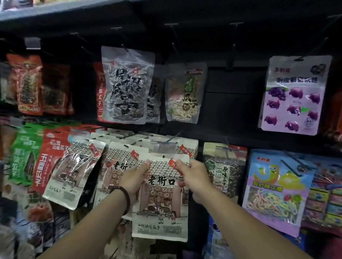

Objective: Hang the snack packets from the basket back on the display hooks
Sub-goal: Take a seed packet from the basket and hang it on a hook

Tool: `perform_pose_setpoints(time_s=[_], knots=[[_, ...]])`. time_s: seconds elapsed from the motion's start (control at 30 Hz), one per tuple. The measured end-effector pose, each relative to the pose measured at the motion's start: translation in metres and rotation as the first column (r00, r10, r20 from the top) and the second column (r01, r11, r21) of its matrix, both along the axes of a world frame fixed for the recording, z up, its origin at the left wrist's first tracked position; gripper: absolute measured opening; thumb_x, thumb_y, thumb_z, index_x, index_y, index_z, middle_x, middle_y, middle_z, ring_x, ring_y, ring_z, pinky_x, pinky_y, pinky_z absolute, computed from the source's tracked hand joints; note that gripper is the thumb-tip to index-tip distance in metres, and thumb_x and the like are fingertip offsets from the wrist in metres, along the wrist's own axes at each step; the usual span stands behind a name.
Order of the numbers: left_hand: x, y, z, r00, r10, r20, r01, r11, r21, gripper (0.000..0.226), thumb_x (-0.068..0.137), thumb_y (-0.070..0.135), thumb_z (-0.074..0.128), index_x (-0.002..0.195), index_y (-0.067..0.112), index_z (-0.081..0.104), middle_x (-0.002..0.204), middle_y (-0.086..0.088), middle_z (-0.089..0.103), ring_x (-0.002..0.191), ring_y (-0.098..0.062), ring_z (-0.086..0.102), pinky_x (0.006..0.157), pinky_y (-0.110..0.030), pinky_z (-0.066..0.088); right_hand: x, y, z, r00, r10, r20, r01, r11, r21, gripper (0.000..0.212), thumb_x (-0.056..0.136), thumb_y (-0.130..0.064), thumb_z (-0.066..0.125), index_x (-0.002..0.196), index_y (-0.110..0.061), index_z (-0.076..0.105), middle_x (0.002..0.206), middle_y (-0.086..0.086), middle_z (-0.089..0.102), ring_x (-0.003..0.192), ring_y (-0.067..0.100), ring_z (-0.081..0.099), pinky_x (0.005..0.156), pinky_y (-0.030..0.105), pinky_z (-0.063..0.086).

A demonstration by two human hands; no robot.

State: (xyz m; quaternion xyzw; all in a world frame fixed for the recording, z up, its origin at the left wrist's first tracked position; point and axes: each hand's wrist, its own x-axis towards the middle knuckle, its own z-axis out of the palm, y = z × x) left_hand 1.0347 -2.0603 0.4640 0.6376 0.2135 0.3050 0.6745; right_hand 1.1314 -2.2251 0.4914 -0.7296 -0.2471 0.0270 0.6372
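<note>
Head view: the fingers point(144, 164) of the left hand point(132, 179) pinch the upper left edge of a cream seed packet point(162, 199), and those of the right hand point(193, 179) pinch its upper right corner over the red tag. The packet hangs upright between them, its punched hole just below the tip of a display hook point(170, 139) and its clear price tab. It looks light, a thin crinkly film pouch with loose contents sagging low, so it should flex and slip if held by the belly. The stiff sealed top strip beside the hole seems the best hold. Like packets point(121, 162) hang just left on neighbouring hooks; a striped-seed packet point(223, 169) hangs to the right. No basket is in view.
</note>
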Motion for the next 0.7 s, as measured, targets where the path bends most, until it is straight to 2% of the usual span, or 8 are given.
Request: perform_pose_setpoints(time_s=[0.07, 0.13, 0.2, 0.3, 0.4, 0.5, 0.6, 0.7], knots=[[0.006, 0.007, 0.000, 0.999, -0.013, 0.029, 0.013, 1.000, 0.002, 0.102, 0.077, 0.076, 0.070, 0.153, 0.014, 0.044, 0.154, -0.011, 0.051, 0.140, -0.034, 0.049, 0.116, -0.060, 0.039, 0.002, 0.004, 0.001, 1.000, 0.003, -0.003, -0.003, 1.000, 0.009, 0.049, 0.104, -0.041, 0.063, 0.128, 0.002, 0.062, 0.122, 0.021, 0.069, 0.079, 0.019, 0.063, 0.073, 0.043, 0.067], [0.007, 0.010, 0.004, 0.998, -0.019, 0.055, 0.018, 1.000, 0.015, 0.098, 0.081, 0.073, 0.068, 0.156, 0.015, 0.040, 0.159, -0.010, 0.046, 0.145, -0.033, 0.045, 0.118, -0.058, 0.036, 0.007, 0.007, 0.000, 1.000, 0.001, 0.009, -0.001, 1.000, 0.017, 0.047, 0.104, -0.043, 0.063, 0.120, 0.001, 0.065, 0.100, 0.015, 0.066, 0.073, 0.020, 0.064, 0.080, 0.057, 0.062], [0.009, 0.009, 0.010, 0.999, -0.007, 0.053, 0.005, 0.999, 0.043, 0.091, 0.088, 0.067, 0.065, 0.158, 0.015, 0.039, 0.162, -0.009, 0.043, 0.146, -0.033, 0.042, 0.119, -0.055, 0.035, 0.008, 0.010, 0.000, 0.999, -0.004, 0.035, 0.002, 0.999, 0.046, 0.036, 0.105, -0.040, 0.063, 0.112, -0.007, 0.070, 0.100, 0.023, 0.071, 0.070, 0.019, 0.067, 0.080, 0.058, 0.061], [0.016, 0.009, 0.014, 0.999, -0.032, 0.018, 0.031, 0.998, 0.057, 0.078, 0.097, 0.058, 0.060, 0.157, 0.012, 0.039, 0.161, -0.009, 0.043, 0.148, -0.032, 0.041, 0.118, -0.052, 0.034, 0.009, 0.011, 0.002, 0.998, -0.033, 0.048, 0.029, 0.998, 0.063, 0.027, 0.106, -0.040, 0.061, 0.108, -0.015, 0.071, 0.108, 0.021, 0.073, 0.067, 0.013, 0.068, 0.072, 0.048, 0.063], [0.022, 0.008, 0.014, 0.999, 0.001, 0.035, -0.003, 0.998, 0.055, 0.072, 0.098, 0.055, 0.060, 0.153, 0.010, 0.045, 0.147, -0.006, 0.056, 0.142, -0.031, 0.047, 0.113, -0.045, 0.038, 0.014, 0.014, 0.003, 0.998, -0.050, 0.024, 0.049, 0.998, 0.041, 0.027, 0.107, -0.040, 0.058, 0.108, -0.016, 0.069, 0.094, 0.008, 0.069, 0.067, 0.019, 0.067, 0.050, 0.025, 0.046], [0.024, 0.006, 0.015, 0.993, 0.105, 0.054, -0.108, 0.993, 0.057, 0.078, 0.091, 0.064, 0.064, 0.150, 0.014, 0.050, 0.141, -0.008, 0.063, 0.127, -0.032, 0.060, 0.114, -0.050, 0.044, 0.019, 0.021, 0.002, 0.996, -0.087, 0.004, 0.087, 0.995, 0.049, 0.034, 0.105, -0.043, 0.060, 0.105, -0.010, 0.069, 0.089, 0.003, 0.070, 0.071, 0.021, 0.062, 0.065, 0.038, 0.049], [0.025, -0.003, 0.015, 0.948, 0.311, 0.067, -0.315, 0.946, 0.076, 0.047, 0.087, 0.053, 0.075, 0.120, 0.025, 0.057, 0.122, -0.003, 0.068, 0.102, -0.027, 0.071, 0.096, -0.055, 0.058, 0.027, 0.027, -0.002, 0.992, -0.126, -0.013, 0.126, 0.989, 0.083, 0.033, 0.105, -0.040, 0.061, 0.099, -0.010, 0.072, 0.094, 0.010, 0.074, 0.087, 0.029, 0.067, 0.082, 0.045, 0.053], [0.024, -0.022, -0.007, 0.866, 0.488, 0.109, -0.486, 0.771, 0.413, 0.040, 0.088, 0.039, 0.075, 0.114, 0.033, 0.045, 0.126, 0.005, 0.052, 0.121, -0.017, 0.052, 0.111, -0.053, 0.044, 0.035, 0.032, -0.006, 0.989, -0.145, -0.009, 0.145, 0.985, 0.092, 0.041, 0.103, -0.046, 0.061, 0.114, -0.008, 0.071, 0.114, 0.015, 0.075, 0.105, 0.031, 0.070, 0.095, 0.049, 0.054]])
